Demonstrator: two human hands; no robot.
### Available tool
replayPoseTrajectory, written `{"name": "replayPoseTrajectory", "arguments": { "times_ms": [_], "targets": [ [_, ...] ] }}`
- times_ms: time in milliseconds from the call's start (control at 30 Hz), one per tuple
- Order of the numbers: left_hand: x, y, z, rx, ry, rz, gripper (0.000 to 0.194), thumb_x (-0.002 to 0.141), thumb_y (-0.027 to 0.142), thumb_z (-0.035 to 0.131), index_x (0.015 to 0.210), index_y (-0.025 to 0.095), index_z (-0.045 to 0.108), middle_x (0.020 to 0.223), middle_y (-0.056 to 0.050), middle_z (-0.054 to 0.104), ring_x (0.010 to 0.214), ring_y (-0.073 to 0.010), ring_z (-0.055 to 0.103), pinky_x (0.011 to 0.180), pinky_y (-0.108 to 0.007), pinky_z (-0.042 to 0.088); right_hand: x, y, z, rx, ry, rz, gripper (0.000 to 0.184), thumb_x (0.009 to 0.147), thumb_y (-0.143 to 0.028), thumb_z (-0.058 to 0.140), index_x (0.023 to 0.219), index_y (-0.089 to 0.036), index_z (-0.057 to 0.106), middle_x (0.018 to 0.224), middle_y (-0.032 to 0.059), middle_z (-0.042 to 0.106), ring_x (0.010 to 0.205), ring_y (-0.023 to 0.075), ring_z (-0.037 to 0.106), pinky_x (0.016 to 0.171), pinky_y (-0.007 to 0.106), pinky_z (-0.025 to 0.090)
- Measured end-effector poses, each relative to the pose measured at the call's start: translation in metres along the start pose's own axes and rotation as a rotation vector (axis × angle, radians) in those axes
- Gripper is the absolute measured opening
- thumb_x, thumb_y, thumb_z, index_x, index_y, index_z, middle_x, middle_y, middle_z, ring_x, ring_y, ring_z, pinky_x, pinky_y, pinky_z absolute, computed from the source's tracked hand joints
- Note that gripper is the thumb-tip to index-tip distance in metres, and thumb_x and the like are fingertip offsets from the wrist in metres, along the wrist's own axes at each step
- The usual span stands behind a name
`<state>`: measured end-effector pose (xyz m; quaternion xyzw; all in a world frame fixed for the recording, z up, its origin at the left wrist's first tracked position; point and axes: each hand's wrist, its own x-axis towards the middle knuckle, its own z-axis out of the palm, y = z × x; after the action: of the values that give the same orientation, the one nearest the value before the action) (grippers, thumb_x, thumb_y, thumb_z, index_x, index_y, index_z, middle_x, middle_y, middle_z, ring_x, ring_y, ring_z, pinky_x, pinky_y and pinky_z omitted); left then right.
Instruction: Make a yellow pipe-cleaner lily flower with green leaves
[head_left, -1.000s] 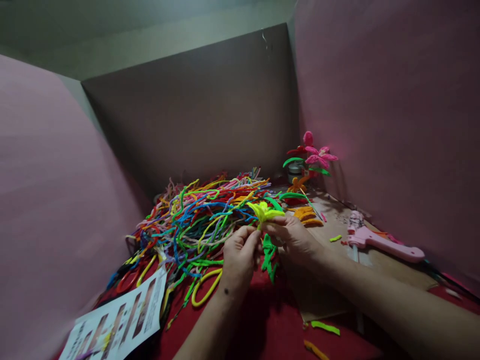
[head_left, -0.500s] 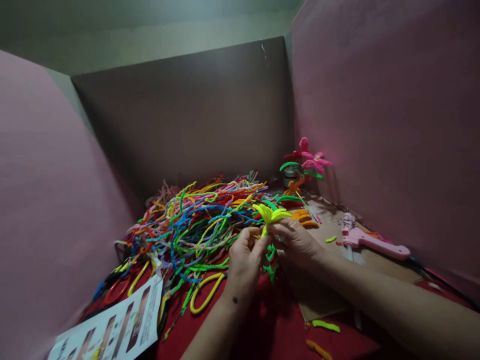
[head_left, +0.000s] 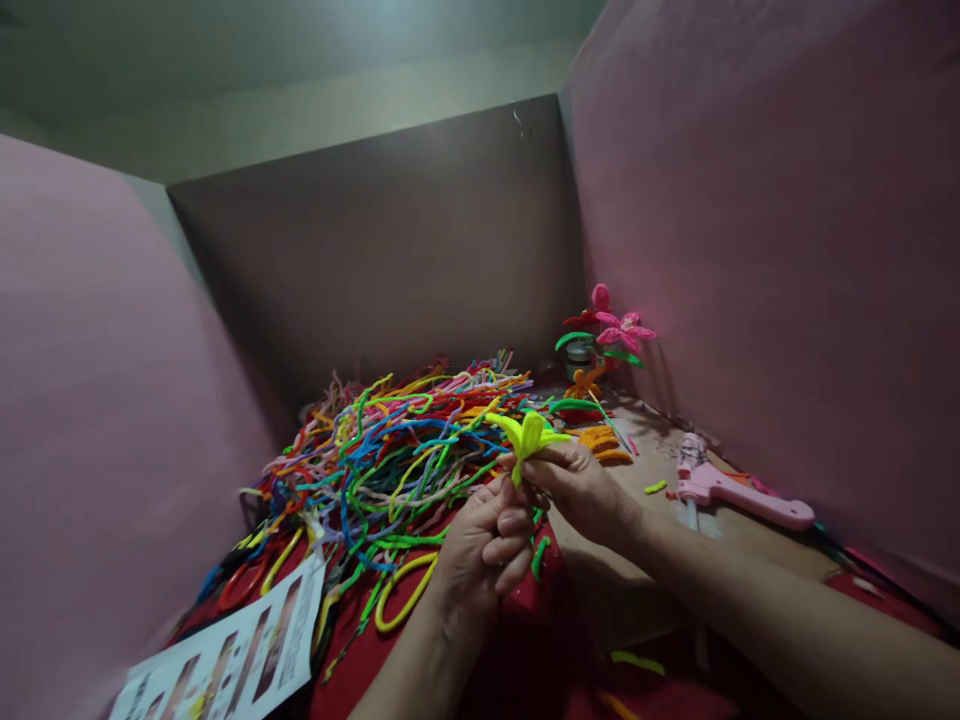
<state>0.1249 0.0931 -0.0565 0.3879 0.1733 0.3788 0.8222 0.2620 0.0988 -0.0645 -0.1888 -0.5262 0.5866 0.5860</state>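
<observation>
A bright yellow pipe-cleaner flower [head_left: 531,436] with spread petals stands upright between my two hands. The fingers of my right hand [head_left: 581,485] pinch it just under the petals. Below that, my left hand [head_left: 484,540] has its thumb and fingers closed around the flower's lower end, and its other fingers are curled in. The fingers hide most of the stem. Behind the hands lies a big tangled pile of coloured pipe cleaners [head_left: 405,450]. Green pipe-cleaner pieces [head_left: 540,558] show just beneath my hands.
A pink glue gun [head_left: 742,492] lies on cardboard [head_left: 600,590] at right. Pink pipe-cleaner flowers [head_left: 626,330] stand in the back corner near orange petals [head_left: 604,445]. A printed sheet [head_left: 225,650] and yellow-handled scissors [head_left: 405,595] are at left. Pink panels [head_left: 765,250] flank the red cloth [head_left: 360,670].
The flower has turned, so a petal now faces me. My left hand has shifted lower and rolled, showing its curled fingers. My right hand keeps pinching below the petals.
</observation>
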Motion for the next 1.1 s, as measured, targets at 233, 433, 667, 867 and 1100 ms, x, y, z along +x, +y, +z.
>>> {"name": "replayPoseTrajectory", "arguments": {
  "times_ms": [233, 433, 667, 867, 1100],
  "targets": [
    [0.004, -0.001, 0.000, 0.619, 0.268, 0.197, 0.018, 0.077, 0.034, 0.058, 0.079, 0.016, 0.057, 0.053, 0.005, 0.048, 0.033, -0.0045, 0.037, 0.033, -0.016, 0.033, 0.001, 0.002, 0.003, -0.053, 0.236, -0.002, 0.017, 0.067, -0.032, 0.069, 0.063, -0.018, 0.062, 0.049, -0.0054, 0.043, 0.046, 0.0078, 0.035, 0.048, 0.024, 0.031],
    [0.004, -0.009, -0.006, 1.073, 0.520, 0.472, 0.019, 0.079, 0.032, 0.055, 0.066, 0.017, 0.058, 0.049, 0.006, 0.046, 0.037, -0.0048, 0.038, 0.041, -0.018, 0.032, 0.002, 0.010, 0.003, -0.093, 0.214, -0.025, 0.019, 0.065, -0.036, 0.070, 0.071, -0.018, 0.066, 0.063, -0.0003, 0.056, 0.070, 0.0157, 0.052, 0.071, 0.029, 0.041],
    [0.001, 0.008, -0.002, 0.452, 0.305, 0.097, 0.023, 0.075, 0.035, 0.060, 0.070, 0.017, 0.047, 0.046, 0.010, 0.039, 0.029, -0.0005, 0.020, 0.028, -0.013, 0.019, 0.002, 0.011, -0.002, -0.165, 0.144, 0.025, 0.023, 0.067, -0.037, 0.069, 0.068, -0.015, 0.065, 0.060, -0.0023, 0.052, 0.056, 0.0098, 0.043, 0.056, 0.024, 0.035],
    [0.000, 0.006, -0.016, 0.134, 0.085, 0.031, 0.016, 0.079, 0.027, 0.057, 0.088, 0.016, 0.050, 0.050, 0.011, 0.032, 0.034, -0.0006, 0.006, 0.026, -0.010, 0.019, 0.001, 0.019, -0.001, 0.017, 0.095, 0.049, 0.019, 0.072, -0.035, 0.065, 0.069, -0.016, 0.064, 0.062, -0.0018, 0.052, 0.052, 0.0080, 0.041, 0.050, 0.022, 0.031],
    [-0.002, 0.007, -0.017, 0.444, 0.171, 0.112, 0.027, 0.079, 0.039, 0.056, 0.069, 0.015, 0.051, 0.049, 0.006, 0.046, 0.031, -0.0022, 0.032, 0.031, -0.014, 0.029, -0.002, 0.014, 0.004, -0.037, 0.153, 0.072, 0.021, 0.070, -0.036, 0.067, 0.066, -0.016, 0.064, 0.058, -0.0019, 0.051, 0.052, 0.0090, 0.040, 0.050, 0.024, 0.031]
  ]
}}
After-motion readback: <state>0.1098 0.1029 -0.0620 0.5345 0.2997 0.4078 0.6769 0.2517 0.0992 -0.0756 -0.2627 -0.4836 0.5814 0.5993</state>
